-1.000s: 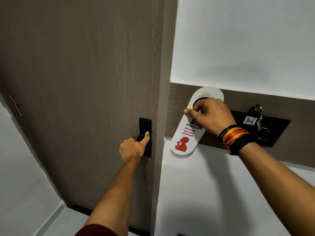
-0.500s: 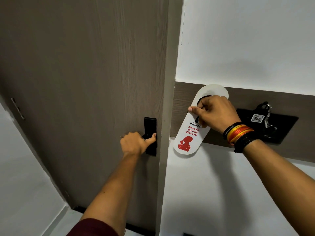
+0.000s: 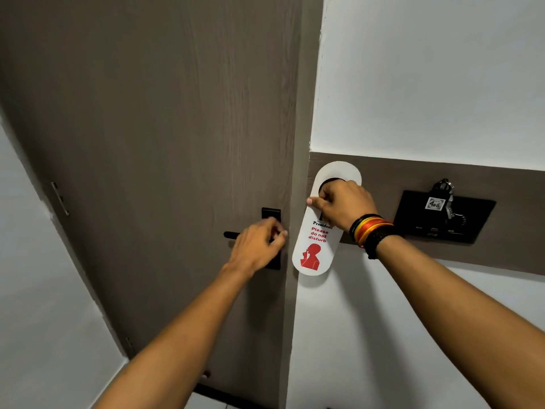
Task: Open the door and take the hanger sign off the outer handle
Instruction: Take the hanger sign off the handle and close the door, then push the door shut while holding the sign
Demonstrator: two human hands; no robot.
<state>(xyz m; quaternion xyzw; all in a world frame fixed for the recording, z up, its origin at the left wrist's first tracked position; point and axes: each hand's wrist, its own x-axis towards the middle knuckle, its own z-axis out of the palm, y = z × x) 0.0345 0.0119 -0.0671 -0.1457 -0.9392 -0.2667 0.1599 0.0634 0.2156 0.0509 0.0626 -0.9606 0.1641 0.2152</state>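
Observation:
A grey-brown wooden door (image 3: 165,143) fills the left and middle of the head view. On its right side sits a black lock plate (image 3: 270,214) with a black lever handle (image 3: 231,235). My left hand (image 3: 259,246) is closed around that handle near the plate. To the right of the door edge, my right hand (image 3: 343,206) grips a white hanger sign (image 3: 318,249), printed in red "Please do not disturb" with a red figure. The sign hangs in the air in front of the wall.
A black wall panel (image 3: 442,219) with a key bunch and a "406" tag (image 3: 435,204) sits on a brown wall band (image 3: 486,184) at the right. White wall lies above and below. Door hinges (image 3: 60,199) show at the left.
The door edge has shifted right and the lever handle has come into sight. My left hand has wrapped further around the handle. My right hand still holds the sign, in much the same place.

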